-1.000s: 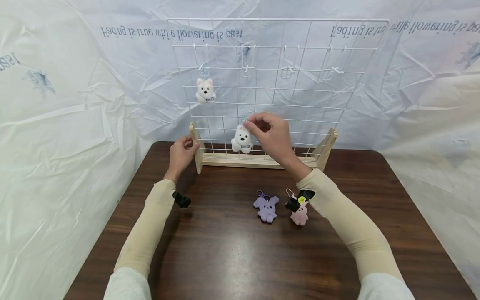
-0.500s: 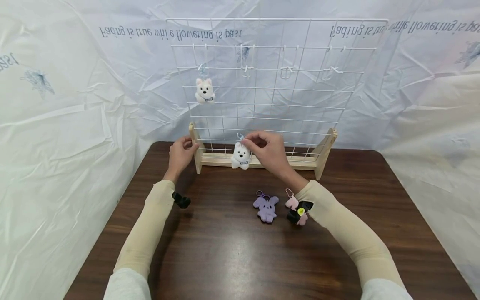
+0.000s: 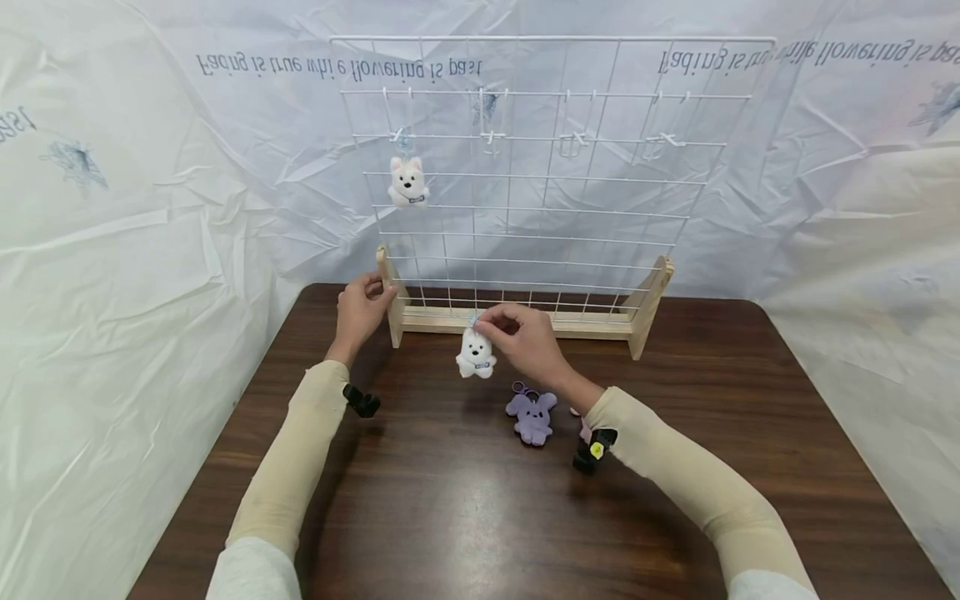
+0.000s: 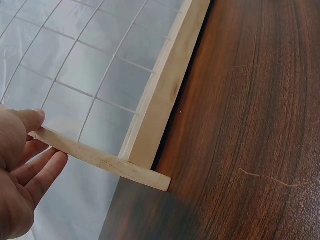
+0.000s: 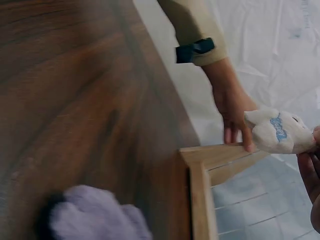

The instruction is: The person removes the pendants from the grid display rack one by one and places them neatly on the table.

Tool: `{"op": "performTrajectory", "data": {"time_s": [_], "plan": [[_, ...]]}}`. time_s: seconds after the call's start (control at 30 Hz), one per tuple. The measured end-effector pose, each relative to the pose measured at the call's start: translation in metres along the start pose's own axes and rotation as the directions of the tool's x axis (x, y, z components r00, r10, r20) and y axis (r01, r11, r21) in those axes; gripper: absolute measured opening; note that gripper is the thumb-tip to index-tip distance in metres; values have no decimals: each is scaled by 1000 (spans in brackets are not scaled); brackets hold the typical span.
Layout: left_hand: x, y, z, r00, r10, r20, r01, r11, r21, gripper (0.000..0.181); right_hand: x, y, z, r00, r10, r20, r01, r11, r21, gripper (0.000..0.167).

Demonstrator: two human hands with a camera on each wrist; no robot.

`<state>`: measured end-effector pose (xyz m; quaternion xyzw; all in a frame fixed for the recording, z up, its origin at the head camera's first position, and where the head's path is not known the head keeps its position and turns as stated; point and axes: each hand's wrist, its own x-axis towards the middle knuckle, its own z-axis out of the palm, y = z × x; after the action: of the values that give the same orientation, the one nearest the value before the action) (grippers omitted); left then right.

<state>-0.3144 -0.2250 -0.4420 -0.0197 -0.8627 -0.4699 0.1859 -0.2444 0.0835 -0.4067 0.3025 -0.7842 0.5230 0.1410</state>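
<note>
My right hand (image 3: 525, 337) pinches the top of a white plush dog (image 3: 476, 354), which hangs just in front of the rack's wooden base bar. In the right wrist view the same dog (image 5: 280, 132) shows at the fingertips of my right hand (image 5: 312, 175), partly cut off by the frame. My left hand (image 3: 362, 312) grips the left wooden upright (image 3: 391, 300) of the wire rack. Thumb and fingers lie on either side of that upright (image 4: 100, 158) in the left wrist view, where my left hand (image 4: 22, 175) is at the left edge.
Another white plush dog (image 3: 408, 183) hangs from the rack's leftmost hook. Several white hooks (image 3: 573, 137) line the wire grid. On the table (image 3: 420, 500) lie a purple plush (image 3: 532, 418) and a pink plush (image 3: 585, 429), the pink one mostly hidden by the right wrist camera.
My right hand has come down from in front of the grid with the white dog in its pinch. My left hand has stayed on the upright.
</note>
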Motion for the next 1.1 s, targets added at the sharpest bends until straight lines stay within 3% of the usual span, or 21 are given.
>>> {"op": "performTrajectory", "data": {"time_s": [0.27, 0.73, 1.1], "plan": [[2, 0, 1, 1000, 4, -4, -4, 1000, -23, 49, -16, 9, 11, 998, 48, 52, -47, 999, -14, 6], [-2, 0, -1, 1000, -8, -5, 8, 1000, -11, 49, -50, 19, 33, 992, 55, 110, -50, 997, -53, 6], [-1, 0, 0, 1000, 10, -7, -10, 1000, -19, 46, -62, 25, 39, 985, 83, 152, -74, 995, -65, 5]]}}
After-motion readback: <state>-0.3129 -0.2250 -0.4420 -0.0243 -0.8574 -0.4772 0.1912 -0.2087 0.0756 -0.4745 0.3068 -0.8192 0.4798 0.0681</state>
